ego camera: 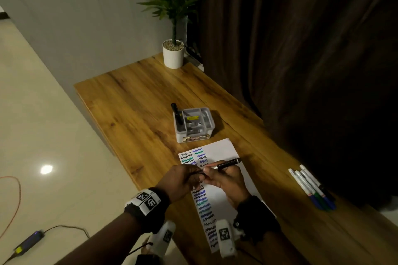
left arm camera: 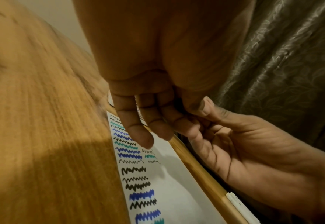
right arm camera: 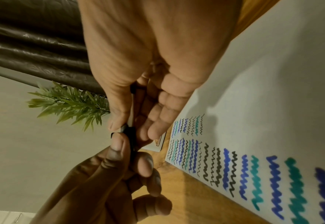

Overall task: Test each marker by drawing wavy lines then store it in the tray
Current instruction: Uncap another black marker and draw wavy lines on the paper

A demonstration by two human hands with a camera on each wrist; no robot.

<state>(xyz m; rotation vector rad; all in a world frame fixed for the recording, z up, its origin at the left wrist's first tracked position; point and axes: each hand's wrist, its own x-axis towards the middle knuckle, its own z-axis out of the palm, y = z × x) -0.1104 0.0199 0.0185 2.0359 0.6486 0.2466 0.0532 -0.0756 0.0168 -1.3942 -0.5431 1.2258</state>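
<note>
Both hands meet above the white paper, which is covered with wavy lines in black, blue and teal. My right hand grips the barrel of a black marker that points to the far right. My left hand pinches the marker's black cap end between thumb and fingers. In the right wrist view the right hand's thumb and fingers hold the barrel just above that cap. Whether the cap is seated I cannot tell. The grey tray stands beyond the paper with one black marker upright in it.
Several markers with white barrels lie side by side on the wooden table to the right of the paper. A potted plant stands at the far corner. A dark curtain hangs along the right edge.
</note>
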